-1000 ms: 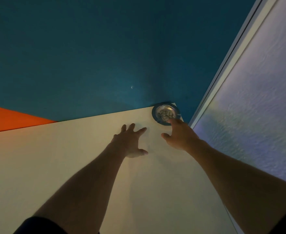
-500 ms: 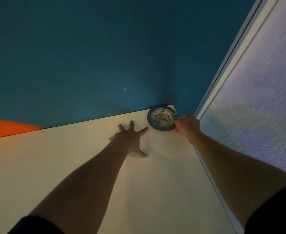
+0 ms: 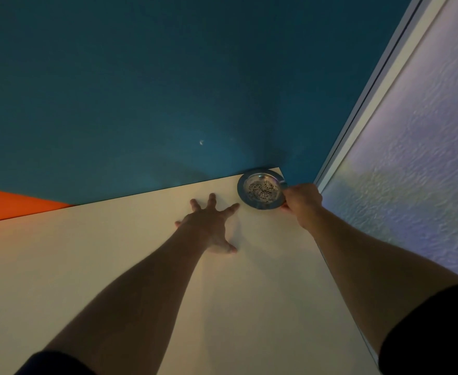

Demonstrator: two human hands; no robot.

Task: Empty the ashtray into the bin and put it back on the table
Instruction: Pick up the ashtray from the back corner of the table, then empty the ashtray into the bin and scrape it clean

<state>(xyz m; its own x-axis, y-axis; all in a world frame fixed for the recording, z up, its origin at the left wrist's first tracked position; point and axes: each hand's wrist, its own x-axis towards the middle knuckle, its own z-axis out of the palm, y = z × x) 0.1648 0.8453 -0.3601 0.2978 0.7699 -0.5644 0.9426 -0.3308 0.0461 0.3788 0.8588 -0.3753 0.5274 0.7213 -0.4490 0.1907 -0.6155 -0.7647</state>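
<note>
A round shiny metal ashtray (image 3: 260, 188) with grey ash and bits in its bowl sits at the far right corner of the cream table (image 3: 130, 266). My right hand (image 3: 302, 203) is closed on the ashtray's right rim, thumb side toward the bowl. My left hand (image 3: 209, 226) lies flat on the tabletop just left of the ashtray, fingers spread, holding nothing; its index fingertip nearly reaches the rim. No bin is in view.
A teal wall (image 3: 168, 90) stands right behind the table's far edge. A white textured wall (image 3: 417, 158) with a pale frame runs along the table's right edge. An orange patch (image 3: 9, 203) shows at the far left.
My right hand moved from the ashtray's near side to its right rim and closed on it. The ashtray has slid a little toward me. The left hand settled flat on the table.
</note>
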